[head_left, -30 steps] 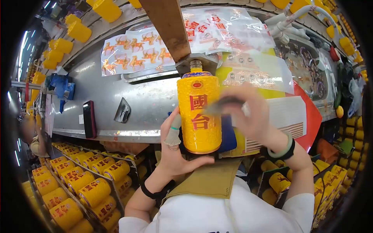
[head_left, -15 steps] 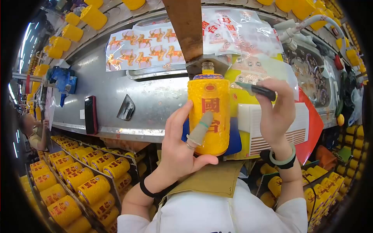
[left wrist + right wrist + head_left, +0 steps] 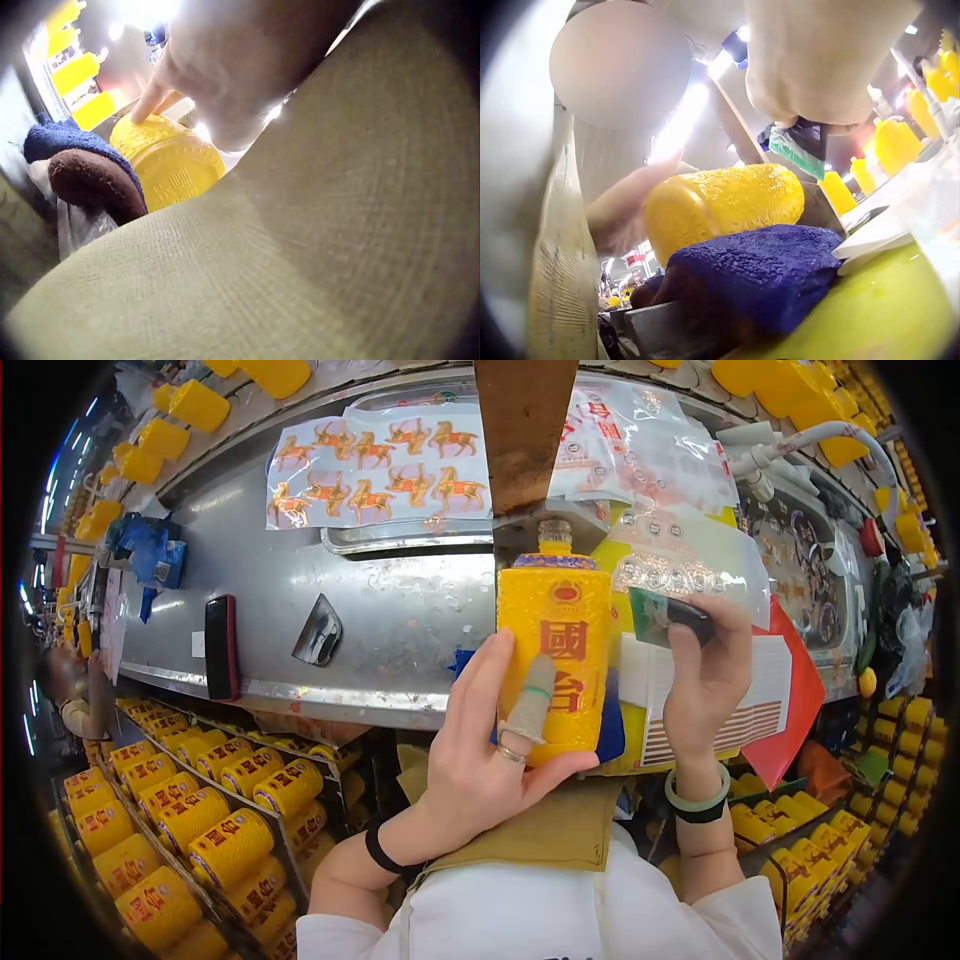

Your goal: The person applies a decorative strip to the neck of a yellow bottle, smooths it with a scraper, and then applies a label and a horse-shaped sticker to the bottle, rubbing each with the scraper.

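A yellow textured bottle [image 3: 585, 710] with red characters lies on a blue cloth [image 3: 757, 262], its glass neck [image 3: 554, 537] pointing away toward a wooden beam. My left hand [image 3: 470, 755] rests along its left side with fairly straight fingers. One finger wearing a cloth finger cot [image 3: 530, 705] lies on the bottle's front, and the thumb stretches across by the base. To the right, my right hand [image 3: 712, 670] pinches a small scraper with a dark grip and a green blade [image 3: 650, 614]. The blade is apart from the bottle, over the plastic sheets.
The wooden beam [image 3: 525, 435] slants down to the bottle's neck. A decal sheet with horse figures [image 3: 378, 468], a phone [image 3: 221, 648] and a dark plastic piece [image 3: 318, 630] lie on the metal bench [image 3: 420, 605]. Racks of yellow bottles [image 3: 195, 815] stand on both sides below.
The right hand has drawn the scraper off the bottle's front to the right. The left hand has shifted from the bottle's side, and one finger now lies on its front.
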{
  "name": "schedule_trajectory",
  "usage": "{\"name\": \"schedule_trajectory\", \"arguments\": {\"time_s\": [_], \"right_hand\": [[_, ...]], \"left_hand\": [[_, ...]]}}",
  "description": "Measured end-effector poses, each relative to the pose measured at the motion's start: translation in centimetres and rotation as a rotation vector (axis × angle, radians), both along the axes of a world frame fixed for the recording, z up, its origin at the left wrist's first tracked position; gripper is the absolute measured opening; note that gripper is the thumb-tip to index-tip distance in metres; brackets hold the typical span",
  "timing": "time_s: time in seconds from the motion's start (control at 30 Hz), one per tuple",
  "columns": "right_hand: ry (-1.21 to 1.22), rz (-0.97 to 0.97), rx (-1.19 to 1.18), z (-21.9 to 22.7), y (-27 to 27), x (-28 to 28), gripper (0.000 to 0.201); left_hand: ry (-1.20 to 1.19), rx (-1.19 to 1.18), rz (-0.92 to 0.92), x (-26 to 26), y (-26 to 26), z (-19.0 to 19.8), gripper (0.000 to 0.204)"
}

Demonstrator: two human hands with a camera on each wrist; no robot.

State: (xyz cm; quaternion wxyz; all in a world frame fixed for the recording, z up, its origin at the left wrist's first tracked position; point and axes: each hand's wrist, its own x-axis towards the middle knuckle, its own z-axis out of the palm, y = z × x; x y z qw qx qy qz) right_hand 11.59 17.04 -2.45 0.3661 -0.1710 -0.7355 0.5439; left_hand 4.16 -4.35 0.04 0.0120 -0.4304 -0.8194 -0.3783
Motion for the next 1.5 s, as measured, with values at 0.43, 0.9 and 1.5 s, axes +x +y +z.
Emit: {"name": "schedule_trajectory", "arguments": {"time_s": [0.43, 0.9, 1.5], "right_hand": [[-0.003, 0.019, -0.090, -0.2, -0.5, -0.5, 0.029], [0.096, 0.309, 0.981, 6.1, 1.0, -3.8, 0.030], [0.149, 0.818, 0.954, 6.0, -1.4, -1.6, 0.024]], "left_hand": [[0.159, -0.184, 0.032, -1.0, 1.7, 2.1, 0.071], [0.040, 0.158, 0.051, -1.7, -0.6, -1.0, 0.070], [-0.568, 0.465, 0.082, -3.0, -2.2, -2.4, 0.081]]}}
